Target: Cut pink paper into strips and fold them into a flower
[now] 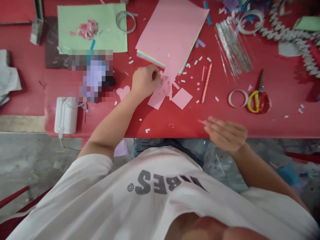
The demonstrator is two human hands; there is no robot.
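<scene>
My left hand (145, 81) is curled above the red table, its fingertips at a small heap of pink paper scraps (165, 86). Whether anything is between those fingers is hidden. Closer to the table's front edge, my right hand (226, 133) pinches a thin pink paper strip (201, 122) that points left. A pink paper square (182, 98) lies just right of the heap, and a pink heart-shaped paper piece (123, 92) is left of my left wrist. Behind the heap is a stack of coloured paper (172, 33) with a pink sheet on top.
Yellow-and-red-handled scissors (259, 100), a tape roll (238, 98) and a pink striped stick (206, 82) are on the right. Clear thin strips (233, 46) lie behind them. A green sheet (107, 40) bears pink scraps at back left. A white power bank (66, 115) sits front left.
</scene>
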